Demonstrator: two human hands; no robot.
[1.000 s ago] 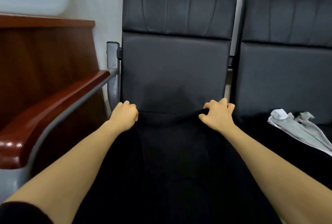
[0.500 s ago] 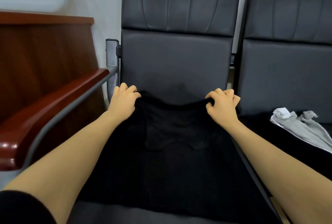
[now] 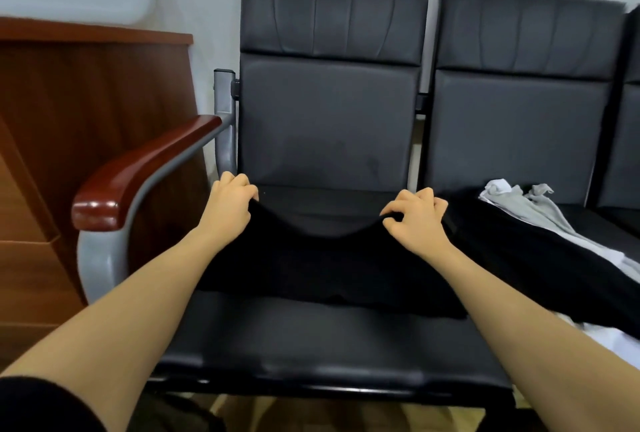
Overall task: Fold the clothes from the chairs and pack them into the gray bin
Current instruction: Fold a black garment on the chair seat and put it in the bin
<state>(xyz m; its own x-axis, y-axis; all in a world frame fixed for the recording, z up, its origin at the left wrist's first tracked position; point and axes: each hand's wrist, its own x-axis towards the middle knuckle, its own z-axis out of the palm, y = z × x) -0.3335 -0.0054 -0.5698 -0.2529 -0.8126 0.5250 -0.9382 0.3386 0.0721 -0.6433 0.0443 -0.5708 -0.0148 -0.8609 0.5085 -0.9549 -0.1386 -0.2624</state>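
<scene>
From the head camera, the step looks like making a fold in the black cloth (image 3: pixel 325 269) on the seat of the left chair (image 3: pixel 332 338). To do it well, both hands should move together at the same speed, keep the top edge tight so it does not sag, and lay it down straight on the part below. Then press it flat. The left hand (image 3: pixel 230 205) is at about 10 o'clock from the middle of the cloth, and its fingers are curled round the left corner of the top edge. The right hand (image 3: pixel 417 220) is at about 2 o'clock, and its thumb and fingers pinch the right corner. The edge hangs in a soft dip between the two hands. The rest of the cloth lies flat on the seat, toward 6 o'clock from the fingers. At 3 o'clock, on the next chair (image 3: pixel 519 120), more black cloth (image 3: pixel 526 258) lies with a gray and white piece (image 3: pixel 533 206) on it, waiting to be folded. The gray bin is not in view.
</scene>
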